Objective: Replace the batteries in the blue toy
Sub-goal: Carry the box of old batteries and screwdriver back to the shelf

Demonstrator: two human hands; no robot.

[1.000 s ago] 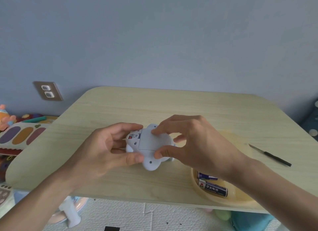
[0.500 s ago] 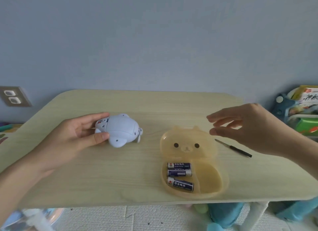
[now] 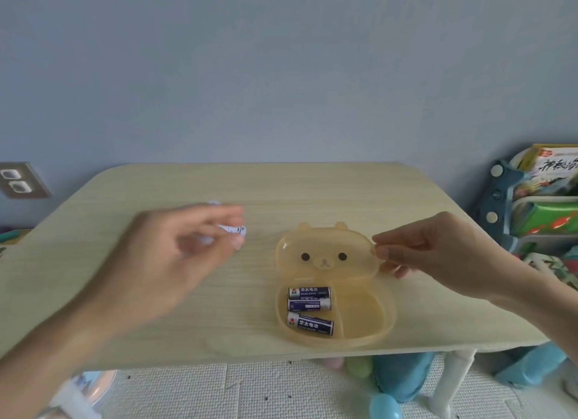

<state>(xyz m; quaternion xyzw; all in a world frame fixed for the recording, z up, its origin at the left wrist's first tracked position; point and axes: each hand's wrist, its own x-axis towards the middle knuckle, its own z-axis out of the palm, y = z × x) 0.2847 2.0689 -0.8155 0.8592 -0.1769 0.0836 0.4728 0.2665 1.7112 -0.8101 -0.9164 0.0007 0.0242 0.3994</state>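
Pale wood-grain tabletop (image 3: pixel 312 193) with rounded corners, against a blue-grey wall. Left hand (image 3: pixel 162 259), blurred, above the left part of the tabletop, fingers loosely curled; open or closed on anything: cannot tell. Right hand (image 3: pixel 438 253) at the right, thumb and forefinger pinching the right edge of the raised lid of a translucent yellow bear-shaped plastic case (image 3: pixel 369 318). Bear face with two dark eyes and a small snout on that lid, lid tilted up from the hinge at the far side of the tray. Case tray near the front edge of the tabletop, split into two compartments. Small pale blue plastic toy (image 3: pixel 233 229) on the tabletop behind the left hand, mostly hidden by the blurred fingers, only slivers showing, left of the case and apart from it. Three dark blue cylindrical batteries (image 3: pixel 309 304) with white lettering lying side by side in the left compartment.
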